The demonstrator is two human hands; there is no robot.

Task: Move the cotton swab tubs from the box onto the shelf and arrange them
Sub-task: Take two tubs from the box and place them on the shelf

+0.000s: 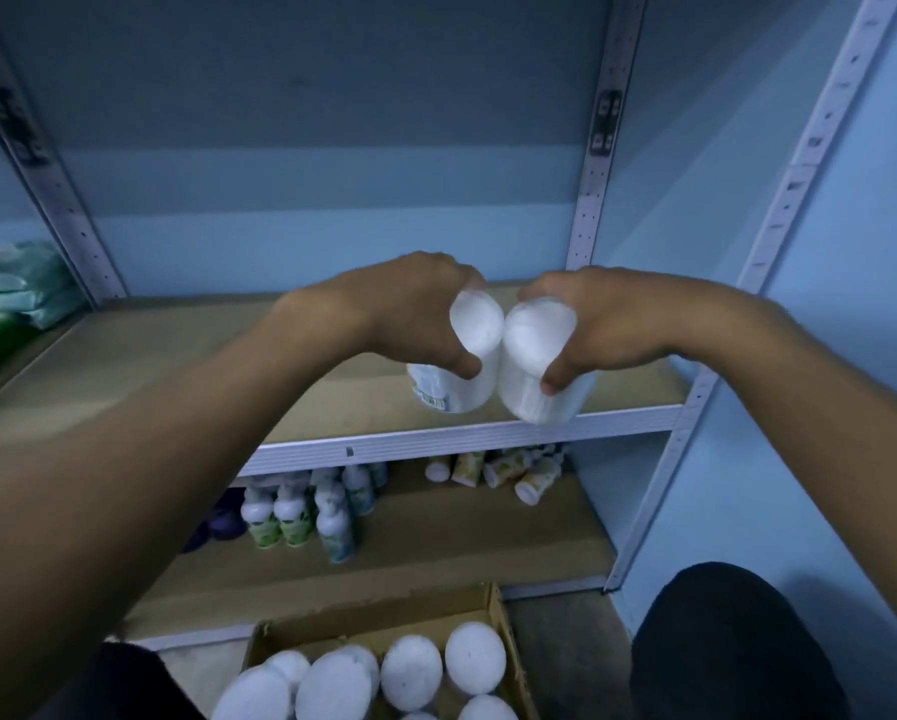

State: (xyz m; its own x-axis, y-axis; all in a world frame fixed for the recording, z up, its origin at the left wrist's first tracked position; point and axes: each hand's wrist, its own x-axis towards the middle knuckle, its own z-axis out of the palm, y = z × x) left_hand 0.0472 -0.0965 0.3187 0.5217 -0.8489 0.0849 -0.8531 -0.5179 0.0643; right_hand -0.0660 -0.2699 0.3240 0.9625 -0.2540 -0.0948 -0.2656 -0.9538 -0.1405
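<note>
The left hand (410, 314) is wrapped around one cotton swab tub (469, 356), fingers over the far side and thumb pressed on the near side. The right hand (607, 324) grips a second tub (534, 366) the same way. The two tubs touch along their sides and tilt with their round white ends toward the camera; a barcode label shows low on the left one. Both are held just above the front edge of the middle shelf (176, 366), right of its centre, and whether their bottoms touch the board cannot be told.

That shelf is a tan board with a white metal front rail, carried on pale perforated uprights (589, 200) against a blue wall (851, 356). Its board is bare near the hands; at its far left lies a stack of green and white packets (15, 288), well apart from the tubs.

On the lower shelf (462, 537) stands a cluster of white-capped bottles (300, 511) with green labels, too blurred to count surely, and farther right a few small yellowish bottles (508, 472) lie tipped over.

At the bottom of the view, an open cardboard box (498, 610) sits on the floor below the hands, holding more tubs (410, 672) upright, with at least six round white tops visible. A dark-clothed knee (737, 646) shows to the right of the box.
</note>
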